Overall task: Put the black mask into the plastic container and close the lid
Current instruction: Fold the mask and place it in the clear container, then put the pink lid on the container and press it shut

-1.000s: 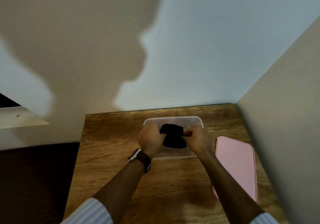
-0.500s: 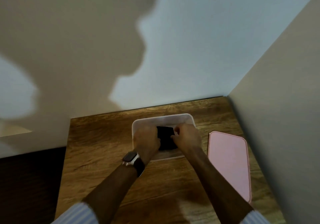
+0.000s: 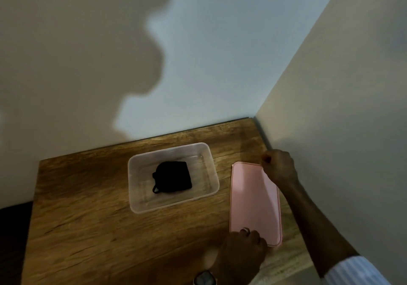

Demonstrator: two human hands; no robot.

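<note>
The folded black mask (image 3: 172,177) lies inside the clear plastic container (image 3: 211,168), which stands open on the wooden table (image 3: 88,218). To its right the pink lid (image 3: 253,201) lies flat on the table. My left hand (image 3: 242,247) grips the lid's near end, fingers curled over its edge. My right hand (image 3: 278,165) pinches the lid's far right corner. Both hands are away from the container.
The table sits in a corner: a pale wall (image 3: 198,64) runs along its far edge and a second wall (image 3: 341,130) along its right side, close to the lid. The table's left edge drops to a dark floor (image 3: 13,229).
Both hands let go of the mask, leaving it in the container, and moved right to the pink lid. The camera view also shifted to the right.
</note>
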